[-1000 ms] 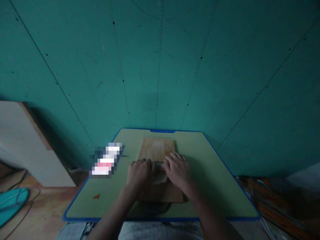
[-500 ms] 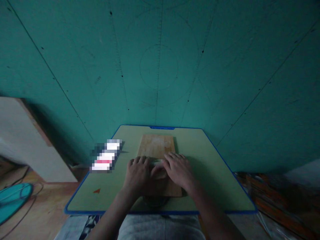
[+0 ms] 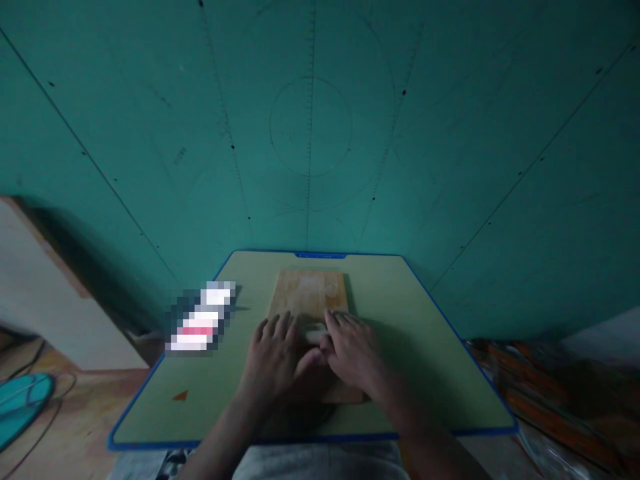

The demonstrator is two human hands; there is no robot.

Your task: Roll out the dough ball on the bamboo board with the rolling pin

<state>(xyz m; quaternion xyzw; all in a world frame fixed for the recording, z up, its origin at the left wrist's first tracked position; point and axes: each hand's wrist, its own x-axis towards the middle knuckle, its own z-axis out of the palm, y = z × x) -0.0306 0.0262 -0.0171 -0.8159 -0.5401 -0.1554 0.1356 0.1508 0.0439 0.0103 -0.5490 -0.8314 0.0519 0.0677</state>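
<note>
A wooden cutting board [image 3: 307, 293] with pale smudges lies lengthwise on the small table. Across it sits a pale, whitish roll that looks like dough [image 3: 315, 333], showing only in the gap between my hands. My left hand [image 3: 273, 350] rests over its left end, fingers bent forward and thumb reaching inward. Over the right end, my right hand [image 3: 350, 343] has its fingers curled round it. The two thumbs meet just in front of the roll. Both ends of it are hidden under my palms.
The pale green table [image 3: 405, 320] has a blue rim and stands against a green wall [image 3: 450, 133]. A blurred-out flat object [image 3: 203, 317] is at its left edge, near a small orange triangle [image 3: 181, 396]. A white panel [image 3: 40, 293] leans at the left.
My view has shifted slightly, so the table appears further left. My hands stay over the roll; the thumbs have come together and the left thumb lies lower, nearer to me.
</note>
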